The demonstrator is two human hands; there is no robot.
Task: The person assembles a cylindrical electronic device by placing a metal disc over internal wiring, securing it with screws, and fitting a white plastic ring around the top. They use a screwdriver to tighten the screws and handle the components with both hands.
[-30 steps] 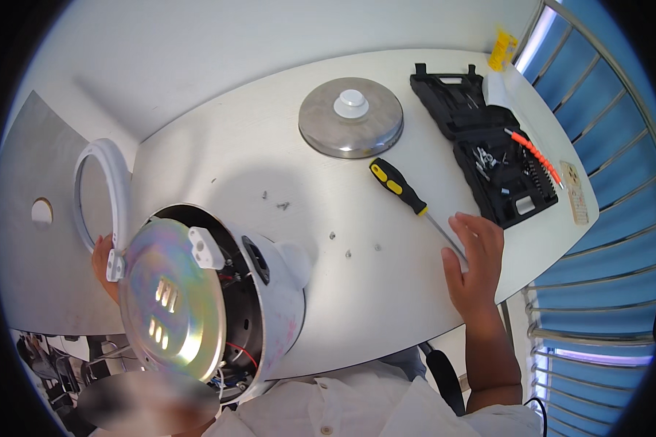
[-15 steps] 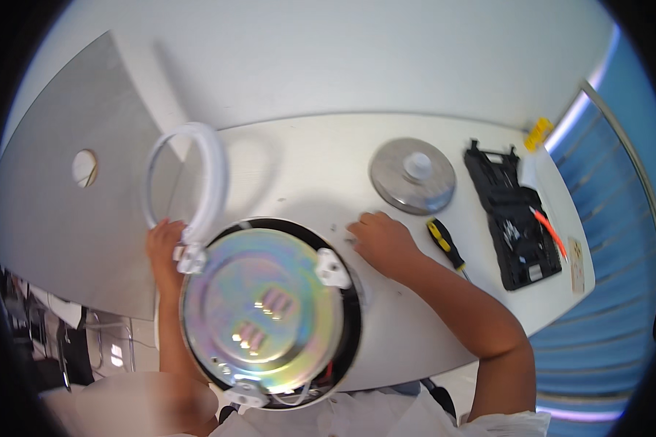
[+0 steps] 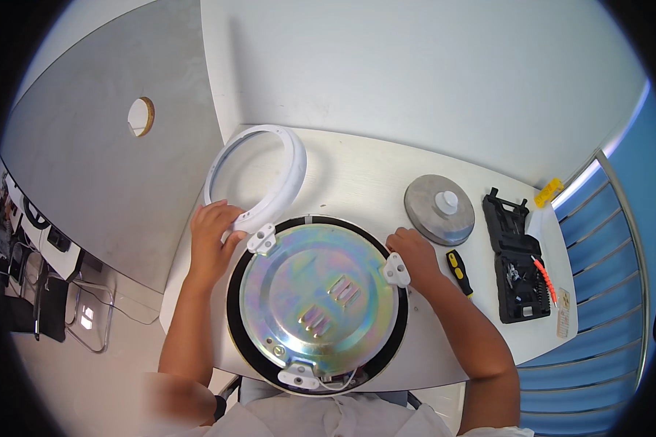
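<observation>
A round lamp-like unit (image 3: 321, 291) with a shiny, rainbow-tinted metal plate, a black inner rim and several white plastic brackets is in front of me. My left hand (image 3: 215, 229) grips the lower edge of a white ring (image 3: 293, 171), which stands tilted behind the unit's far left rim, close to a white bracket (image 3: 262, 239). My right hand (image 3: 415, 255) is at the unit's right rim, behind another white bracket (image 3: 396, 270). Its fingers are curled down; what they hold, if anything, is hidden. A third bracket (image 3: 299, 376) is at the near edge, beside a white wire.
On the right of the white table (image 3: 350, 156) lie a round metal lid with white knob (image 3: 441, 207), a yellow-black screwdriver (image 3: 459, 272), an open black tool case (image 3: 514, 280) with an orange tool (image 3: 544, 280), and a yellow item (image 3: 549, 192). A grey partition (image 3: 124, 175) borders the left.
The view has shifted, so most things appear further right. My right hand has come closer to the right bracket and is now partly behind it. My left hand keeps hold of the white ring.
</observation>
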